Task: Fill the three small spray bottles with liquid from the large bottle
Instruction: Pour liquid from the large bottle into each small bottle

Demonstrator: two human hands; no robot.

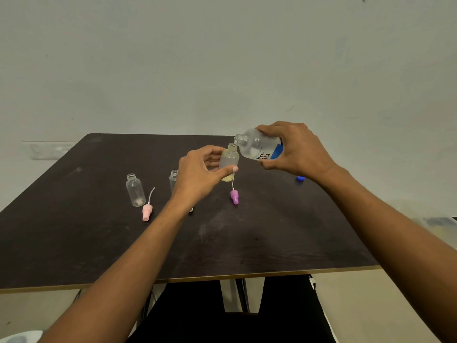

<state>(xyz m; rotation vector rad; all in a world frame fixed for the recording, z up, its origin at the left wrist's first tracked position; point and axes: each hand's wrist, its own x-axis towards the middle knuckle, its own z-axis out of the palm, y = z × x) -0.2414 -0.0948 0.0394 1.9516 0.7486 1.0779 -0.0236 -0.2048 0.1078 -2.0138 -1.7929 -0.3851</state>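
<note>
My right hand [298, 152] grips the large clear bottle [257, 147] with a blue label, tipped sideways so that its open mouth meets the neck of a small bottle [229, 162]. My left hand [201, 175] holds that small bottle just above the table between fingers and thumb; yellowish liquid shows at its bottom. A second small bottle [135, 190] stands open at the left. A third small bottle [173, 179] stands partly hidden behind my left hand.
On the dark table [272, 238] lie a pink spray head [147, 211] with its tube and a purple spray head [234, 196]. A blue cap [300, 179] peeks out behind my right wrist. A pale wall stands close behind the table.
</note>
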